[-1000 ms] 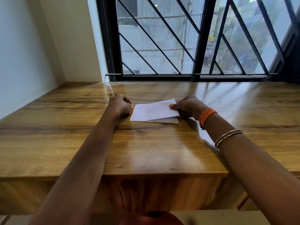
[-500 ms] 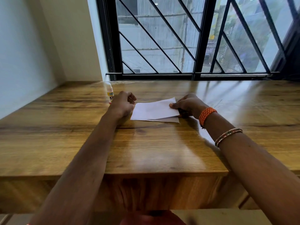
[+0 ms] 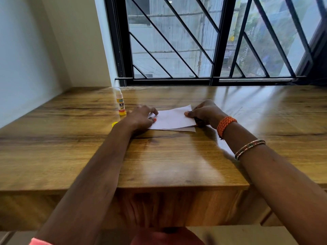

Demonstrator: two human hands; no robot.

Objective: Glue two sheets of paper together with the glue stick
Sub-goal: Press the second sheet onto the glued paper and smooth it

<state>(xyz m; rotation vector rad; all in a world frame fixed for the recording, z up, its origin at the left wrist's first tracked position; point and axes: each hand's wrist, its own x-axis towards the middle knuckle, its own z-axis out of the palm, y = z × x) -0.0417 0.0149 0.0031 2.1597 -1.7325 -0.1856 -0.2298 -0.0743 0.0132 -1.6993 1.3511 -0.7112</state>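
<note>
Two white sheets lie stacked in the middle of the wooden table: the top sheet (image 3: 174,118) sits askew, and the bottom sheet (image 3: 188,129) shows only as a strip along the near right edge. My left hand (image 3: 141,118) rests on the top sheet's left edge with its fingers spread. My right hand (image 3: 205,112) pinches the top sheet's right edge, thumb on top. The glue stick (image 3: 120,103) stands upright and uncapped just left of my left hand, free of it. Its yellow cap (image 3: 115,123) lies beside my left wrist, partly hidden.
The wooden table (image 3: 168,165) runs wide to both sides, its front edge close to me. A white wall closes the left side. A black barred window (image 3: 212,50) stands along the table's far edge.
My left hand let go of the glue stick, which now stands alone, and moved right onto the paper's left edge. My right hand kept its hold on the right edge.
</note>
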